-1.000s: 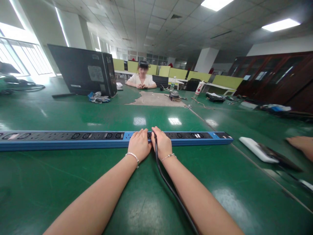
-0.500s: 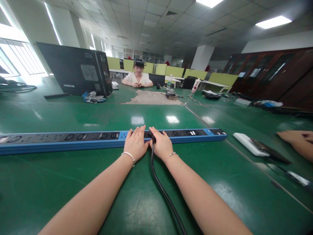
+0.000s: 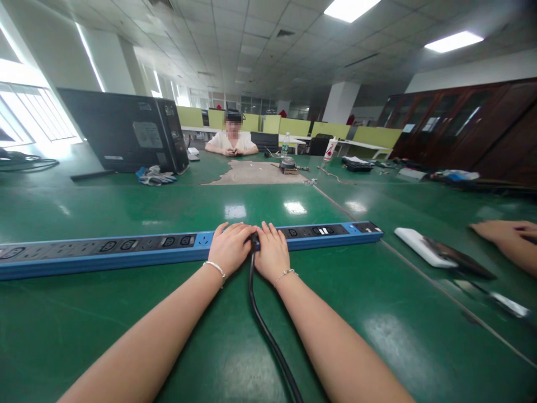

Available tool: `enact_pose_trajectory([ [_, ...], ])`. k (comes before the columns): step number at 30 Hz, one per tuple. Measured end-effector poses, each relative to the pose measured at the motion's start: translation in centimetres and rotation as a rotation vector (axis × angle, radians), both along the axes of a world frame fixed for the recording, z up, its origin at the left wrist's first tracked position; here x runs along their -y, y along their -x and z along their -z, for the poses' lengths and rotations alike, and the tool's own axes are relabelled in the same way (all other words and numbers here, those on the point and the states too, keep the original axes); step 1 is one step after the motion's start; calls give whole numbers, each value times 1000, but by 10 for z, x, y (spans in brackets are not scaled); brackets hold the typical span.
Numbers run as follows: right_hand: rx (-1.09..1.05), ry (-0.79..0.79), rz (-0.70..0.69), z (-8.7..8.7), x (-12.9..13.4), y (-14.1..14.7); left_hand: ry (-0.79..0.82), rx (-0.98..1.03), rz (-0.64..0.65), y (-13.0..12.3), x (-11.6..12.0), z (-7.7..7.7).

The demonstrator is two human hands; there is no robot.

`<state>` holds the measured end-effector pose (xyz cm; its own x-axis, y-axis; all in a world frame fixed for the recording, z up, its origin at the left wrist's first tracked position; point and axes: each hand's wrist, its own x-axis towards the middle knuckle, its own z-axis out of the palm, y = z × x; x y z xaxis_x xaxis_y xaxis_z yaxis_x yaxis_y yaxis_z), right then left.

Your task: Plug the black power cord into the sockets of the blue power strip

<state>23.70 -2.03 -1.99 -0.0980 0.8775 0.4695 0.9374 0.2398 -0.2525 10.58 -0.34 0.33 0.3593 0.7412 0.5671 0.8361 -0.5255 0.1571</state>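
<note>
A long blue power strip [image 3: 138, 258] with black socket sections lies across the table in front of me. A black power cord [image 3: 268, 330] runs up from the bottom edge to a plug [image 3: 254, 237] at the strip, mostly hidden between my hands. My left hand [image 3: 231, 246] is closed around the plug from the left, fingertips pointing right. Beside it, my right hand [image 3: 272, 249] rests on the strip with its fingers stretched forward, its inner side next to the plug. Whether the plug is fully seated in a socket is hidden.
On the green table [image 3: 126, 347] stands a black computer case [image 3: 126, 131], with gloves [image 3: 155, 176] near it. A white device [image 3: 423, 247] and another person's hand [image 3: 503, 230] are at right. Across the table sits a person [image 3: 231, 140]; a bottle [image 3: 285, 144] stands nearby.
My left hand has shifted its fingers rightward onto the plug. The right hand has let go of the plug and flattened on the strip. The view has tilted slightly up.
</note>
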Motion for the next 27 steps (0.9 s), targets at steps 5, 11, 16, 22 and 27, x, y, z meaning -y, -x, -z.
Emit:
enact_pose_trajectory([
  [5,-4,-7,15,2,-2,1,107,-26,24,-6,-6,1],
  [11,24,13,17,1,-2,1,-71,257,14,-11,-6,-2],
  [16,59,27,1,0,-2,0,-54,336,-74,20,-6,-20],
  [22,55,20,0,1,-3,0,166,451,-282,100,-12,-12],
  [27,51,16,-1,1,-3,0,258,393,-198,113,-7,-4],
])
